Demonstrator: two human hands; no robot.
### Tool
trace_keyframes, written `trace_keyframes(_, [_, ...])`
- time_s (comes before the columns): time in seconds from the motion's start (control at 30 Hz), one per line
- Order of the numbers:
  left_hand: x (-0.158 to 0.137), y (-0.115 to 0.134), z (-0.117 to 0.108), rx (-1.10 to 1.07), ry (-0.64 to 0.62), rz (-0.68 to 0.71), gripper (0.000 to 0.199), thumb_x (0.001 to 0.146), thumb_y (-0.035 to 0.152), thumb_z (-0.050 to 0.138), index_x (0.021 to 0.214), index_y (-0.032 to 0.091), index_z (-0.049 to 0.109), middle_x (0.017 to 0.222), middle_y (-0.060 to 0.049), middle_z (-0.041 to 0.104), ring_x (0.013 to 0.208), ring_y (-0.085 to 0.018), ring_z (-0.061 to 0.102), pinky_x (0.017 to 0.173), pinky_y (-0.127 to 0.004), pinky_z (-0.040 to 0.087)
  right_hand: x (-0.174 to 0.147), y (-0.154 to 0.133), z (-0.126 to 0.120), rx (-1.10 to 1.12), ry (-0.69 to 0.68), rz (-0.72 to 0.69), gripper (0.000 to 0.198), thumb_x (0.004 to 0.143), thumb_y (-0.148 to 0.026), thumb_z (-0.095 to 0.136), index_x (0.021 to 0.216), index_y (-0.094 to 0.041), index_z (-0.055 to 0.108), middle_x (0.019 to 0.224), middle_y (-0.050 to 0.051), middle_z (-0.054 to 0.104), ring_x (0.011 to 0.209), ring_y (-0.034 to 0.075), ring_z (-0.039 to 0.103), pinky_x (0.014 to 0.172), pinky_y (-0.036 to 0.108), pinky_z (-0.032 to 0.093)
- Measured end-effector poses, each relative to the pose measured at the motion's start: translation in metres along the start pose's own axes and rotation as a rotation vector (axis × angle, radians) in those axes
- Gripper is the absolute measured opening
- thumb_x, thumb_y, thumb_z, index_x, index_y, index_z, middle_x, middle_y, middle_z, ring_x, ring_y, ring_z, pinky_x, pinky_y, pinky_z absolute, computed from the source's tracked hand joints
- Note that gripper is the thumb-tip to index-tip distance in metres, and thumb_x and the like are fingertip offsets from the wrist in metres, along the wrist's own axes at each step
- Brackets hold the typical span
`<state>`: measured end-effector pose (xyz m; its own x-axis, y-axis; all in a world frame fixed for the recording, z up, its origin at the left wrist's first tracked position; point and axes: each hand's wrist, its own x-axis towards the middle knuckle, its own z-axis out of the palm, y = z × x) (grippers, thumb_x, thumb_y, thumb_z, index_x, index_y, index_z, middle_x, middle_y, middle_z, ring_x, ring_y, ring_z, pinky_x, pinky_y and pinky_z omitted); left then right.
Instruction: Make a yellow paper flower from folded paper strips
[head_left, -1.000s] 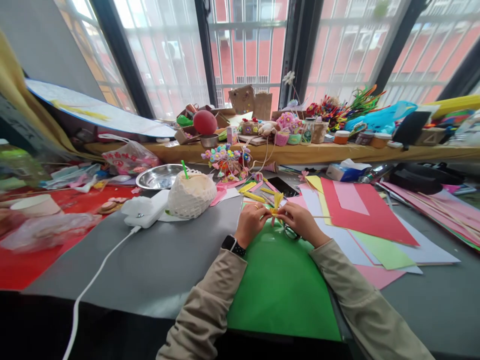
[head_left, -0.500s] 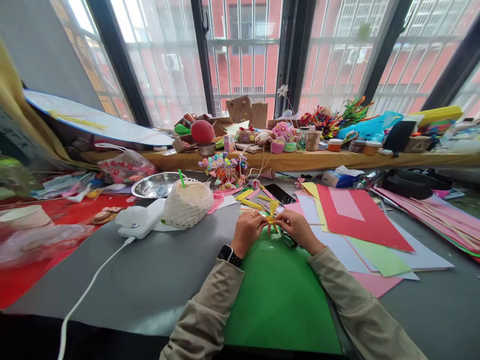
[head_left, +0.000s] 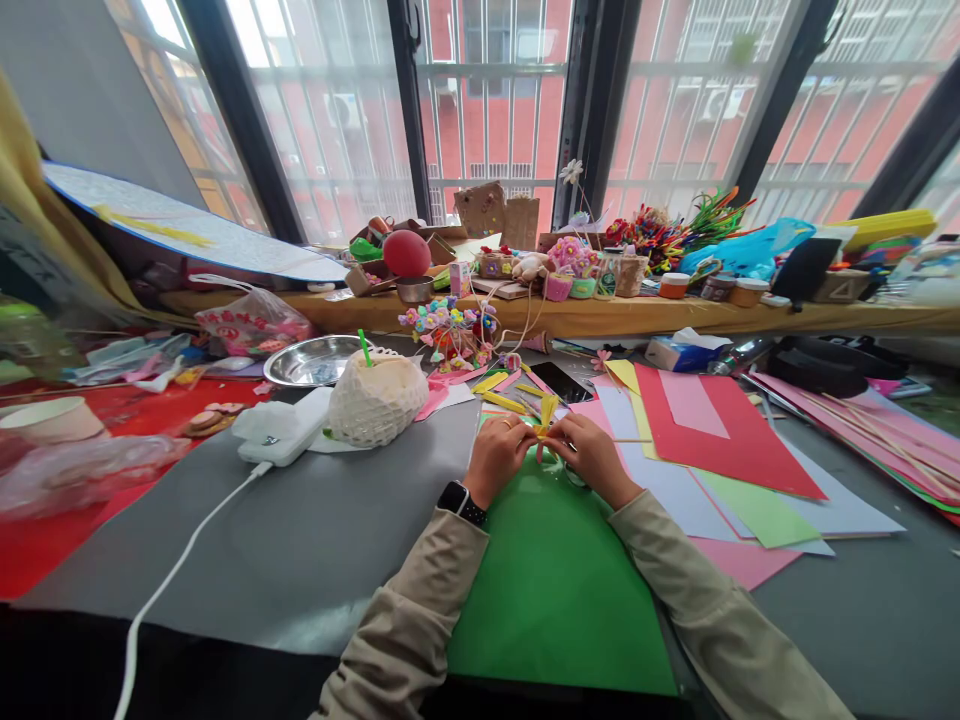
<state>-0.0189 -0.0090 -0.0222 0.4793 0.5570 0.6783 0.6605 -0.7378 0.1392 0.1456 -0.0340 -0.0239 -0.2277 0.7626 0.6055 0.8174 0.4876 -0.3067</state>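
Between my two hands, above the far end of a green sheet (head_left: pixel 559 590), is a yellow paper flower (head_left: pixel 548 412) with strip-like petals. My left hand (head_left: pixel 498 458), with a watch at its wrist, pinches the flower's left side. Closed on its right side is my right hand (head_left: pixel 594 458). A thin wooden stick (head_left: pixel 634 440) sticks out to the right beyond the right hand. Under the right hand, scissors (head_left: pixel 574 478) lie partly hidden. Folded yellow paper strips (head_left: pixel 501 401) lie just beyond the left hand, and a black phone (head_left: pixel 560 382) lies behind the flower.
A coconut in white netting (head_left: pixel 379 402) with a green straw stands left, beside a white charger (head_left: pixel 285 430) and a metal plate (head_left: pixel 311 362). Coloured paper sheets (head_left: pixel 735 430) spread to the right. Craft flowers and pots (head_left: pixel 570 265) crowd the windowsill.
The right hand has shifted slightly left, closer to the left hand. Both hands stay at the yellow paper flower. The camera view has tilted a little.
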Motion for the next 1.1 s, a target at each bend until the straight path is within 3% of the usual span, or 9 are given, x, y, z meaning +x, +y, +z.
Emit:
trace_keyframes(0.33, [-0.001, -0.001, 0.001, 0.016, -0.033, -0.006, 0.014, 0.078, 0.026, 0.049, 0.076, 0.017, 0.059, 0.074, -0.003, 0.061, 0.073, -0.015, 0.053, 0.069, -0.027, 0.038, 0.0, 0.001, 0.003, -0.062, 0.053, -0.087, 0.019, 0.081, -0.03, 0.047, 0.074, -0.017, 0.058, 0.071, 0.006, 0.057, 0.07, 0.017, 0.052, 0.061, 0.027, 0.041])
trace_keyframes(0.87, [0.0, -0.001, 0.002, 0.058, -0.066, -0.006, 0.014, 0.079, 0.026, 0.048, 0.075, 0.017, 0.059, 0.075, -0.003, 0.06, 0.072, -0.016, 0.053, 0.068, -0.028, 0.038, 0.001, 0.0, 0.011, -0.32, 0.024, -0.199, 0.022, 0.085, -0.027, 0.039, 0.078, -0.015, 0.056, 0.073, 0.007, 0.057, 0.069, 0.017, 0.05, 0.06, 0.026, 0.036])
trace_keyframes(1.1, [0.0, 0.0, 0.002, 0.046, -0.091, -0.024, 0.014, 0.079, 0.026, 0.049, 0.076, 0.017, 0.059, 0.075, -0.004, 0.06, 0.072, -0.015, 0.053, 0.068, -0.028, 0.037, 0.001, 0.0, 0.014, -0.337, -0.009, -0.202, 0.019, 0.085, -0.025, 0.04, 0.081, -0.015, 0.057, 0.076, 0.008, 0.056, 0.071, 0.018, 0.049, 0.062, 0.028, 0.036])
